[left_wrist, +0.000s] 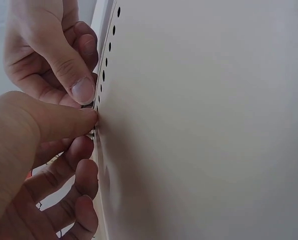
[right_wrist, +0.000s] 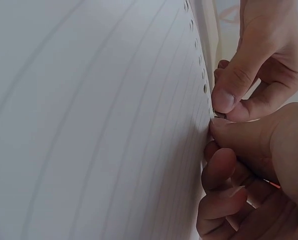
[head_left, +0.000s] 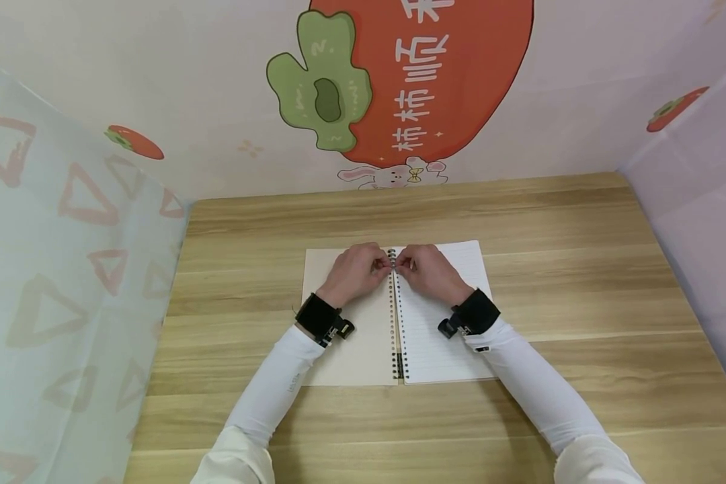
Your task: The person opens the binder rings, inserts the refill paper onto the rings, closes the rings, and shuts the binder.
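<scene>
A loose-leaf notebook lies spread on the table, with a plain beige sheet (head_left: pixel 351 336) on the left and white lined paper (head_left: pixel 444 343) on the right. Dark binding rings (head_left: pixel 392 254) show at the top of the punched edges, and another dark ring section (head_left: pixel 398 366) at the bottom. My left hand (head_left: pixel 357 272) pinches the binding near its top from the beige side. Facing it, my right hand (head_left: pixel 431 272) pinches the same spot from the lined side. In the right wrist view, a small dark ring piece (right_wrist: pixel 219 115) shows between the thumbs; fingers hide the rest.
The notebook rests on a wood-grain table (head_left: pixel 236 289). Behind it rises a pale backdrop (head_left: pixel 218 87) with a large red fruit print. Printed sheeting (head_left: pixel 66 282) hangs at the left, and a plain pale sheet (head_left: pixel 696 175) at the right.
</scene>
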The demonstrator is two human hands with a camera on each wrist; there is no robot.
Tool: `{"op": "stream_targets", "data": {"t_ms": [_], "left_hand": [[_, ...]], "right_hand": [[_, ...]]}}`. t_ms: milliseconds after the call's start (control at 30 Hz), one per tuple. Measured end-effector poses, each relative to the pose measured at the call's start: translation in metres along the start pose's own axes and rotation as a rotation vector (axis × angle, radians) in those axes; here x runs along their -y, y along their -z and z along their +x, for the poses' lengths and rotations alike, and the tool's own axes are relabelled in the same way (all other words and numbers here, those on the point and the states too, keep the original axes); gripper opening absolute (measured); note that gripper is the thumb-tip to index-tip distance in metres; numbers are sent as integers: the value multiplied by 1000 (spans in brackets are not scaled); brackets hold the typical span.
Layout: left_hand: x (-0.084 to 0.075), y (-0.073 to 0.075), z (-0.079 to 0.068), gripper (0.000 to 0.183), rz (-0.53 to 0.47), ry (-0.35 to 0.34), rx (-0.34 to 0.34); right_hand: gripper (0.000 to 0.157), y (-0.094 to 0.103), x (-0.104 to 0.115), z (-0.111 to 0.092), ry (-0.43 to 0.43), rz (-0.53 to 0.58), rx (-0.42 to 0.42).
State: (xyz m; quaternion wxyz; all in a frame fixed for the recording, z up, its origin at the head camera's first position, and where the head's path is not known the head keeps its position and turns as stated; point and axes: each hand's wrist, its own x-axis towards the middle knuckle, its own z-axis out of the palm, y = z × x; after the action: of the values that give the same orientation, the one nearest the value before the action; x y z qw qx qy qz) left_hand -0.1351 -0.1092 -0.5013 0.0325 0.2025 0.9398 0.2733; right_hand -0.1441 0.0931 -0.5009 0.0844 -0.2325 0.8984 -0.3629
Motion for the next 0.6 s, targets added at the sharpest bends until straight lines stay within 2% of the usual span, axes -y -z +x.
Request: {"op": "stream_targets", "data": {"t_ms": [600], "left_hand": [[0, 4, -5, 7, 33, 33, 22]], "right_hand": [[10, 6, 2, -8, -50, 33, 9]]}}
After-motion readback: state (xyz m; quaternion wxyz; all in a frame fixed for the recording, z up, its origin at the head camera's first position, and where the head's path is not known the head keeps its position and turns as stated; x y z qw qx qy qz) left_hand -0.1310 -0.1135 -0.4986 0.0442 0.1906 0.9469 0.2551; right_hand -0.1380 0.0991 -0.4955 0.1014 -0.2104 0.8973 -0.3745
